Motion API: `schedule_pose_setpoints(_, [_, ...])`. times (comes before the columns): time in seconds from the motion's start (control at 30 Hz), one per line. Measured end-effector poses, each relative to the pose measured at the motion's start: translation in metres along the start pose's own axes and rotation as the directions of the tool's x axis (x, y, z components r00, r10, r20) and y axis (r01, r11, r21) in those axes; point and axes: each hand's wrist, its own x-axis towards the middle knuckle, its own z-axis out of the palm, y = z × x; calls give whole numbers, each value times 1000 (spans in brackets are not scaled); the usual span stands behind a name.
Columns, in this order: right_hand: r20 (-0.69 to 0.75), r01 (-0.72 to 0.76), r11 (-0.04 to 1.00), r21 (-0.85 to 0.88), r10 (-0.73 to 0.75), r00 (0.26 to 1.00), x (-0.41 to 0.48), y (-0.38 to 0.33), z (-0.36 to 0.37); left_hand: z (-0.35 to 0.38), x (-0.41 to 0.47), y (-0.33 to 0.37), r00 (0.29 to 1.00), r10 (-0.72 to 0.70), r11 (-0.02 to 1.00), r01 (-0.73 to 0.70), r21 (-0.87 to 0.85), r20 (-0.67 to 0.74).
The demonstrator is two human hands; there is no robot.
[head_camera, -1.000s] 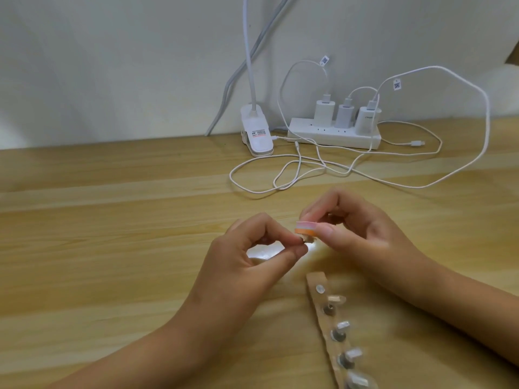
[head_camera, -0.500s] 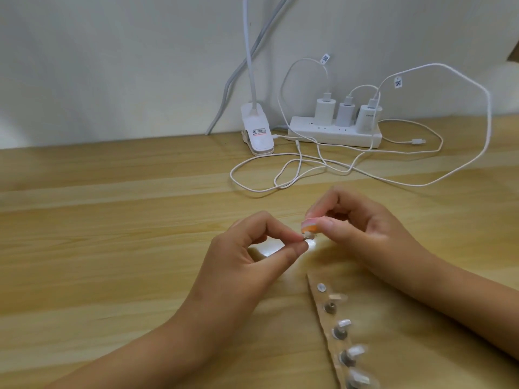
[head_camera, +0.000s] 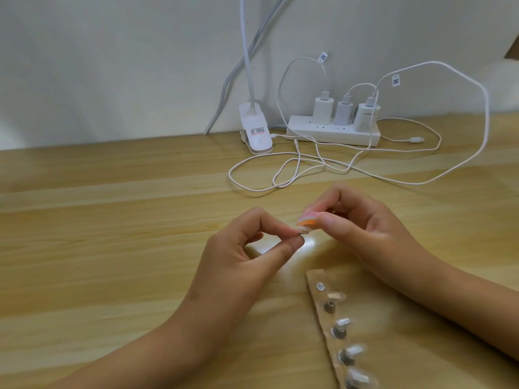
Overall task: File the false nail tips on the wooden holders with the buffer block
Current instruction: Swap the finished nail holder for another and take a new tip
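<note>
Nail tip (head_camera: 302,229) pinched in left hand (head_camera: 247,248) grip, thumb against forefinger. Buffer block (head_camera: 307,219), clamped in right hand (head_camera: 359,223) grip, touches it from above. Both held over counter (head_camera: 112,248), beyond wooden holder strip (head_camera: 314,276).

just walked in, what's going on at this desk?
A person is filing false nails. The left hand pinches a small nail tip above the table. The right hand holds the pink-and-orange buffer block against it. A row of other nail tips sits on the wooden strip by the right forearm, with neither hand on them.
</note>
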Motion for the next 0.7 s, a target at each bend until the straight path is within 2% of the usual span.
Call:
schedule_pose_setpoints(0.07, [-23, 38, 999, 10, -38, 999, 1, 0, -1, 0, 1, 0, 1000, -1, 1000, 1, -16, -9])
schedule_pose_setpoints(0.2, [15, -7, 1000, -31, 7, 1000, 1, 3, -1, 0, 0, 0, 1000, -23, 999, 22, -30, -8])
schedule_pose_setpoints(0.3, [-17, 65, 996, -57, -67, 998, 0, 2, 0, -1, 2, 1, 1000, -21, 999, 20, -42, -19])
schedule_pose_setpoints(0.37, [-11, 42, 996, -73, -43, 999, 1, 2, 0, -2, 2, 0, 1000, -21, 999, 20, -50, -20])
schedule_pose_setpoints(0.47, [-90, 34, 999, -2, -34, 995, 2, 2, -1, -1, 2, 2, 1000, -14, 998, 13, -62, -23])
schedule_pose_setpoints(0.53, [-56, 88, 996, 22, -86, 995, 1, 2, -1, -1, 1, 3, 1000, -4, 998, 3, -62, -15])
schedule_pose_setpoints(0.6, [16, 13, 1000, -12, -13, 1000, 2, 4, 0, -1, 0, 3, 1000, 10, 998, -11, -54, -4])
schedule_pose_setpoints(0.63, [21, -27, 1000, -8, 27, 999, 3, 5, -1, -1, -1, 3, 1000, 17, 999, -17, -50, -3])
schedule_pose_setpoints(0.7, [-41, -2, 998, 63, 5, 999, 3, 6, -2, 0, 0, 5, 1000, 18, 998, -18, -53, -7])
